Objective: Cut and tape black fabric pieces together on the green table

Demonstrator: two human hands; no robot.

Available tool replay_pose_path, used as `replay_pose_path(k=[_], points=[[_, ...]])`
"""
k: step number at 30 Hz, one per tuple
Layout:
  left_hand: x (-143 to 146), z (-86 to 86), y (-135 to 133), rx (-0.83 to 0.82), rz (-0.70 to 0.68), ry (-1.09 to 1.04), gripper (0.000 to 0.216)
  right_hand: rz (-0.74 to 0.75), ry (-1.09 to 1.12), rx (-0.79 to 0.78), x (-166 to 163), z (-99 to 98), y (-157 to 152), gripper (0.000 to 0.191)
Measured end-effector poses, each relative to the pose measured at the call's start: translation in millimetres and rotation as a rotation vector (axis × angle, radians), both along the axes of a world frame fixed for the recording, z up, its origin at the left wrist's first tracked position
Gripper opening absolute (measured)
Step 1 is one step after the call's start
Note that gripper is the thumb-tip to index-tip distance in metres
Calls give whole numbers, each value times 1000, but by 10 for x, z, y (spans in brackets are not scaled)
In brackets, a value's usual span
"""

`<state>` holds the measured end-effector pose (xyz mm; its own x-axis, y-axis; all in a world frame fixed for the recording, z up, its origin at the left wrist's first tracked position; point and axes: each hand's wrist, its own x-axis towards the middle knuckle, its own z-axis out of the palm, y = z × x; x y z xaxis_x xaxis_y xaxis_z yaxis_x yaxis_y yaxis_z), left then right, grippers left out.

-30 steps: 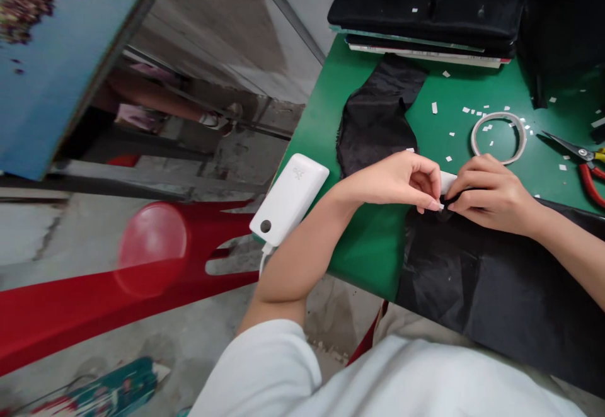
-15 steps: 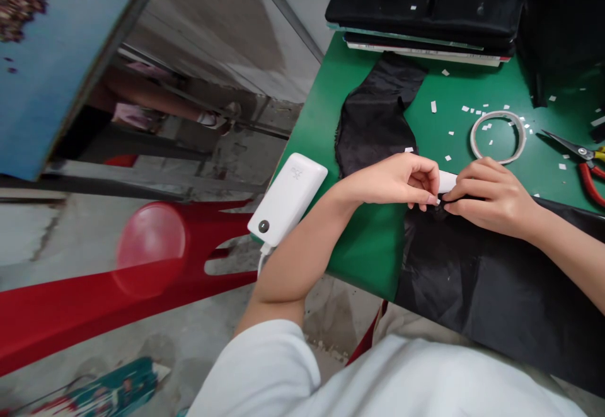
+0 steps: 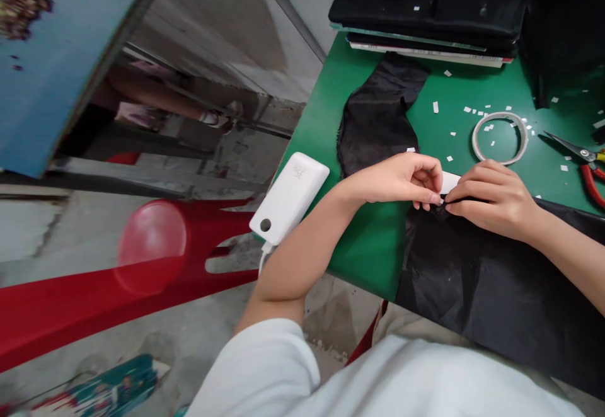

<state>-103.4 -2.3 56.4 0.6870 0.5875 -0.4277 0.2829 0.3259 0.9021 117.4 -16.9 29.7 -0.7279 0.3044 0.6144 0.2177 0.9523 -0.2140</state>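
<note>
The left hand point(image 3: 409, 181) pinched a small white piece point(image 3: 441, 201) between thumb and fingertip at the far edge of the black cloth point(image 3: 477, 278), which lay on the green table point(image 3: 363, 247). Just beside it, the right hand point(image 3: 496, 198) had thumb and fingers pressed together on that same edge. A white strip point(image 3: 450, 182) showed between the 2 hands, partly hidden. Beyond lay a tape ring point(image 3: 476, 146) among scattered white bits point(image 3: 435, 107); a white power bank point(image 3: 290, 198) rested near the left forearm point(image 3: 302, 250).
</note>
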Motion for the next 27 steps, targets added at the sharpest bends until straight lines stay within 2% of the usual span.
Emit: replay_pose_path(k=[5,8,10,13,16,20,24,27], points=[[-20,-5,20,6,3,-11,17,-30,-8,-15,1,-6,-17,22],[-54,16,35,100,-11,-50,17,-65,31,-53,-20,-36,-27,21],[-67,40,31,188,-19,-71,21,-119,90,-110,-40,-55,-27,18],[-56,64,-1,313,-17,-78,40,-191,168,-243,-65,-63,-21,14],[-18,54,-42,408,52,-70,50,-261,185,-358,-76,-56,-22,14],[14,20,-55,389,194,-37,44,-328,188,-429,-80,-67,-34,15],[3,-1,-17,331,263,31,41,-349,188,-535,-83,-79,-21,21],[-10,-12,10,268,287,16,40,-358,154,-592,-79,-66,14,7]])
